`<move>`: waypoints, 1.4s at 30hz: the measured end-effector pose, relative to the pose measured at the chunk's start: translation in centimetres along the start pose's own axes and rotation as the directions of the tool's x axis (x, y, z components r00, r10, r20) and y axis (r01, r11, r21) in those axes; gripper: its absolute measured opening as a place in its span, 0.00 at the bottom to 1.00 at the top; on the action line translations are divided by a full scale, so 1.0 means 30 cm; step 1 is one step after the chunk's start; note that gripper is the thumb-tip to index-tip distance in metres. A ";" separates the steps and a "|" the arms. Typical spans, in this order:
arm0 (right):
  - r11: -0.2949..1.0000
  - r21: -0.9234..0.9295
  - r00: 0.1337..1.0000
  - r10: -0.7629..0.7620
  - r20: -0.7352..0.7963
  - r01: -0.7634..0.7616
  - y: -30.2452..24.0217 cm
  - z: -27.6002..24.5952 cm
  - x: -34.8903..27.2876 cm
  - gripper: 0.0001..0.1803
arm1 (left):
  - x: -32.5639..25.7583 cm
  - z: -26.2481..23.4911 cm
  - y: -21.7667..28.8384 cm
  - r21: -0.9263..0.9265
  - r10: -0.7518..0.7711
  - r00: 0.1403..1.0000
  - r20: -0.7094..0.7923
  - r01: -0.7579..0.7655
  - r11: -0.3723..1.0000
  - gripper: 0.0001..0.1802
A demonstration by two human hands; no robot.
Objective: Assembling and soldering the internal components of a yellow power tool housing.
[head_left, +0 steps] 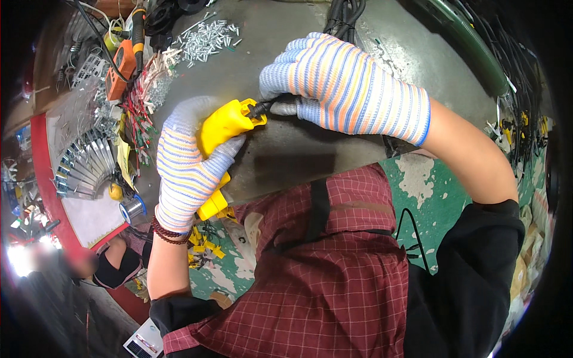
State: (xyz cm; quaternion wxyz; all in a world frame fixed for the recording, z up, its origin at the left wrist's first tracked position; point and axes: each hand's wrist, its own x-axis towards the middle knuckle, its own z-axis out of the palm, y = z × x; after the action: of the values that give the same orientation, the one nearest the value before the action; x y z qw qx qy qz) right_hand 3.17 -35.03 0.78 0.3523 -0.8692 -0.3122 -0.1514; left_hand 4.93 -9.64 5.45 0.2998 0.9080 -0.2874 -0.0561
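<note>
My left hand (188, 161), in a striped knit glove, is closed round a yellow plastic housing (224, 126) with a hollow upper end. A black cable (258, 110) with a ribbed sleeve sits at that open end. My right hand (352, 89), gloved the same way, pinches the cable just right of the housing, its fingers curled and thumb below. More yellow plastic (213, 204) shows under my left palm; I cannot tell whether it belongs to the same housing. Both hands are above the grey metal tabletop (286, 173), near its front edge.
Loose silver screws (206, 43) are heaped at the back left, near an orange device (121, 70) and a screwdriver (138, 33). A wire spool (132, 209) lies left of my left wrist. Black cables (344, 18) lie behind my right hand; a green tube (471, 48) borders the right.
</note>
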 end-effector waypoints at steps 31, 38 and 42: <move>0.980 -0.195 0.963 0.083 0.257 -0.032 0.010 -0.010 0.038 0.11 | 0.050 0.006 0.035 0.045 -0.122 0.970 0.211 0.115 0.992 0.25; 0.969 -0.238 0.964 0.121 0.237 -0.063 -0.013 -0.011 0.036 0.09 | 0.040 0.005 0.024 0.041 -0.050 0.977 0.207 0.042 0.998 0.25; 0.976 -0.208 0.973 0.107 0.206 -0.063 -0.002 -0.001 0.031 0.08 | 0.033 0.016 0.038 0.255 0.116 0.970 0.212 -0.170 0.952 0.27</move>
State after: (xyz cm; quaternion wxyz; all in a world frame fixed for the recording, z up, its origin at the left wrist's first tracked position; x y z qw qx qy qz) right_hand 3.83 -34.62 1.28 0.2332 -0.9241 -0.2941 -0.0713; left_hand 5.05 -11.20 5.78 0.1463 0.9073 -0.3855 -0.0826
